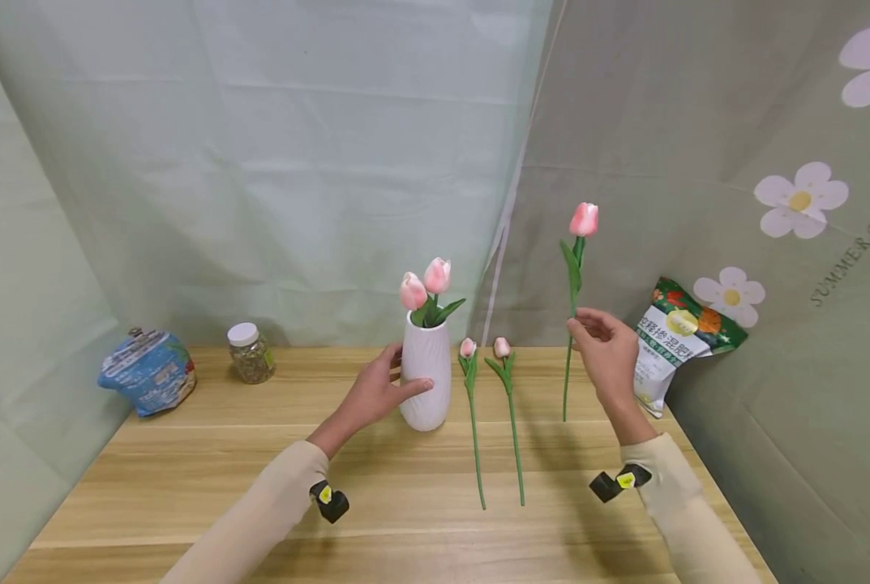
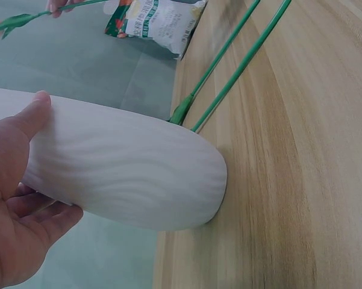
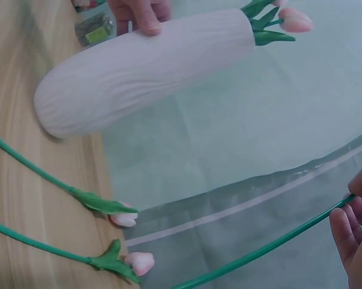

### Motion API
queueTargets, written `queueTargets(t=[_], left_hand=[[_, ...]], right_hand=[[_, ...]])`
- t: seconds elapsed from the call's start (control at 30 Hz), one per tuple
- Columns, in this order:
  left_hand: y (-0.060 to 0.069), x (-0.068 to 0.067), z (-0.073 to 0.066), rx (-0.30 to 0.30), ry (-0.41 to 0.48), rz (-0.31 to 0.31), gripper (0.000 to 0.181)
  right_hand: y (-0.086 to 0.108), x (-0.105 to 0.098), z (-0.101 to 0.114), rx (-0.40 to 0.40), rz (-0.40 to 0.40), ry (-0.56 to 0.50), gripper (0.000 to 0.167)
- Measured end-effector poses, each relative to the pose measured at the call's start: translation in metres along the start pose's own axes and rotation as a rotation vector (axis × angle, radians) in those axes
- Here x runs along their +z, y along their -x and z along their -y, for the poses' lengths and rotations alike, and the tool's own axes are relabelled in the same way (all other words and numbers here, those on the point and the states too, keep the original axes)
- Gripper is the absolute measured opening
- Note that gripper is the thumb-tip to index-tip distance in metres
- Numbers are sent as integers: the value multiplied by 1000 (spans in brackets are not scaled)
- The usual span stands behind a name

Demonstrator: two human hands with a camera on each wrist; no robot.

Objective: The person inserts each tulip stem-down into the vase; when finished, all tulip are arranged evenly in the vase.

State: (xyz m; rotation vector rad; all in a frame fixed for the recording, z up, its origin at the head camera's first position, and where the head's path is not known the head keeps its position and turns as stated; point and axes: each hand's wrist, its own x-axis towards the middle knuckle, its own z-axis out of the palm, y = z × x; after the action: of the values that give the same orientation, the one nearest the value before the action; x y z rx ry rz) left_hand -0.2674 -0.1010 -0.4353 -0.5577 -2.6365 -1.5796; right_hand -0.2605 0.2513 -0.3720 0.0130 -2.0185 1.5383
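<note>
A white ribbed vase [image 1: 427, 385] stands upright on the wooden table. My left hand [image 1: 369, 393] grips its side, thumb across the front and fingers round the far side, as the left wrist view also shows. Two pink tulips, one a little lower [image 1: 413, 292] and one higher [image 1: 438, 276], rise from its mouth. To the right, my right hand [image 1: 610, 353] pinches the green stem of another pink tulip [image 1: 584, 219], held upright above the table, bloom at the top. Between vase and right hand lie two more tulips [image 3: 140, 263], side by side with their blooms toward the back edge.
A blue bag [image 1: 150, 373] and a white-lidded jar [image 1: 252, 355] stand at the back left. At the back right, a white and green bag [image 1: 671, 341] leans behind my right hand. Hanging cloth [image 1: 318, 162] encloses the table's back and sides.
</note>
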Motion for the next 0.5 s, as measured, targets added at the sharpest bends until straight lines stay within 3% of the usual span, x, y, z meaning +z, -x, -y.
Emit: queueTargets(t=[0.5], left_hand=[[-2,1,2,9,-15,-4,84]], right_hand=[[-8,0,23,-70,29,-84,28]])
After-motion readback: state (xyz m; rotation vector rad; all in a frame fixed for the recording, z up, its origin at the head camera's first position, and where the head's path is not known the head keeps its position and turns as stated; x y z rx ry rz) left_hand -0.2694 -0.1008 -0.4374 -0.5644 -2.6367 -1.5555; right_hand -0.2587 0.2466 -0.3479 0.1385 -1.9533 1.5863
